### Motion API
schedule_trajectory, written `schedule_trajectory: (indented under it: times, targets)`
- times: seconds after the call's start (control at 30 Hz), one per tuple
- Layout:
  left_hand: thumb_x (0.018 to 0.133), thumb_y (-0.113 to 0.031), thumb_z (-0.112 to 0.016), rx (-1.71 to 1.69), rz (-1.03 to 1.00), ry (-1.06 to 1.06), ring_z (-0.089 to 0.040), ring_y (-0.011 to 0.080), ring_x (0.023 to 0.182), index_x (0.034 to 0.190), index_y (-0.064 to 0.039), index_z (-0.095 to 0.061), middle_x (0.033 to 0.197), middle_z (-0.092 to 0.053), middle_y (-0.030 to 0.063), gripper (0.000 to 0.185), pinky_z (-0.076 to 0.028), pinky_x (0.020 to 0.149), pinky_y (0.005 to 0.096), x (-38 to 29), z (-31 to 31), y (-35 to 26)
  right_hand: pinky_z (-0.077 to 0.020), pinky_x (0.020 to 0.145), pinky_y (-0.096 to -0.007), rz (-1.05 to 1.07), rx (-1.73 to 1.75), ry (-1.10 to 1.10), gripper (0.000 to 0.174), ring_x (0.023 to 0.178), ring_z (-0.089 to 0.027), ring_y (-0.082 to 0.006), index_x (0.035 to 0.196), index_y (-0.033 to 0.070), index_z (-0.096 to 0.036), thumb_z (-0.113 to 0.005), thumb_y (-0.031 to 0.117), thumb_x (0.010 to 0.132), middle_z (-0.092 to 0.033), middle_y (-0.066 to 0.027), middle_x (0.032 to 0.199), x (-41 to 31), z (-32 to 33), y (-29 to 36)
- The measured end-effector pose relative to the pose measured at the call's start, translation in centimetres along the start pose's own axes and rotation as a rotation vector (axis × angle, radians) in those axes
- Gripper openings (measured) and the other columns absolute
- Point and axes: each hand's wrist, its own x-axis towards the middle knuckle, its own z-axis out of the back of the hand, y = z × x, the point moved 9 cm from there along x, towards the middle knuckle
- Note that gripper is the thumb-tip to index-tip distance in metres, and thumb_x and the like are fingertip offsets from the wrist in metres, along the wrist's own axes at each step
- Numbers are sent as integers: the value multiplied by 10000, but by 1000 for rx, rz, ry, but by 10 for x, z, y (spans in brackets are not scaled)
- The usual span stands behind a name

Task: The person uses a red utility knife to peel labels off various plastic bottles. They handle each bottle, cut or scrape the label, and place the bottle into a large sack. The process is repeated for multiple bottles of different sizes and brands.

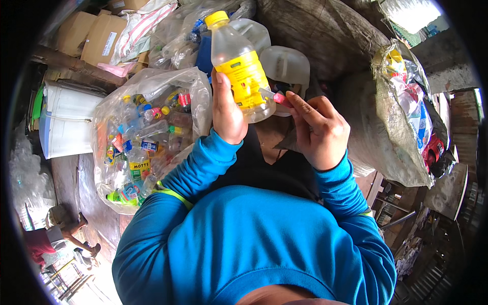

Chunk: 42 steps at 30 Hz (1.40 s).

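My left hand [229, 114] grips a clear plastic bottle [244, 72] from its left side. The bottle leans slightly, its yellow screw cap [216, 19] on and uppermost. Around its middle runs a yellow label [244, 80] that bears writing. Between the thumb and fingers of my right hand [322, 129] is a small knife with a pink handle [282, 100]. Its short blade [267, 92] lies against the right edge of the label; whether it has cut in, I cannot tell.
Left of me stands a clear plastic bag [101, 152] of used bottles, beside a white container [68, 118]. Translucent jugs [286, 65] lie behind the bottle. To the right is a woven sack [396, 110] of packaging. Another person [45, 242] is at lower left.
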Motion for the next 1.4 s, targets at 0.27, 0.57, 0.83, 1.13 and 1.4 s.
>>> schedule_trajectory:
  times: [0.27,0.57,0.83,1.13,1.4]
  targets:
    - [998,-437,-299,43,73,128,-575,206,1059,1346,-86,-352,1217,-529,93,497,-463,919,355,-14,-7,17,-478,516,-302,55,25,-29,299,578,-584,-203,1056,117,-699,-683,35,769,-566,-63,713,3,1,8]
    - [1006,-392,-329,113,-42,117,-500,212,1155,1411,-57,-242,1320,-447,111,532,-419,957,345,-16,-16,11,-475,523,-310,22,-5,-46,302,573,-575,-204,1052,120,-699,-676,19,768,-572,-73,726,9,3,-2]
    - [982,-263,-458,476,-295,41,-470,163,1146,1460,-50,-198,1307,-463,90,584,-394,973,301,-10,-11,-12,-498,599,-320,-66,16,-72,277,660,-601,-249,1044,73,-704,-620,-10,794,-605,-115,746,4,2,4]
    - [1006,-323,-393,160,-241,204,-390,153,1265,1481,-90,-101,1400,-366,80,604,-330,1049,312,-15,-14,-24,-501,662,-343,28,26,29,283,757,-615,-266,1131,32,-644,-572,6,858,-617,-137,857,0,-18,6]
    - [995,-366,-412,32,-209,211,-397,147,1231,1474,-60,-141,1375,-391,92,630,-335,1026,295,-15,-17,-20,-511,650,-338,99,29,24,265,743,-633,-240,1110,44,-655,-594,30,852,-623,-105,838,11,-19,15]
